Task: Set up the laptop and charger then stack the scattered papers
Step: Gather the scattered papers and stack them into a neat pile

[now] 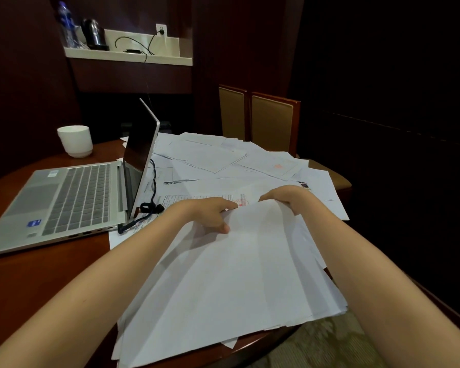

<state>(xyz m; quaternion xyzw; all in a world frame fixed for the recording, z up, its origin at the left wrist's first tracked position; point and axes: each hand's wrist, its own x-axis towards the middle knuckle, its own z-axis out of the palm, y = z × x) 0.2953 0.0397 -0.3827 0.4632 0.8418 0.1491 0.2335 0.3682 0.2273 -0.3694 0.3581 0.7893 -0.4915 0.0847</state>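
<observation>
Both hands — left hand (210, 212), right hand (290, 199) — clamp the far edge of a paper stack (223, 282) on the bench (37, 282); laptop (72, 197) open alongside, loose papers (210, 155) beyond.

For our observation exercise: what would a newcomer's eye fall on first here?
The left hand and right hand grip the far edge of a sheaf of white papers in the foreground. Beyond it, loose papers sprawl across the wooden table; an open laptop sits at the left, a white cup behind it.
</observation>
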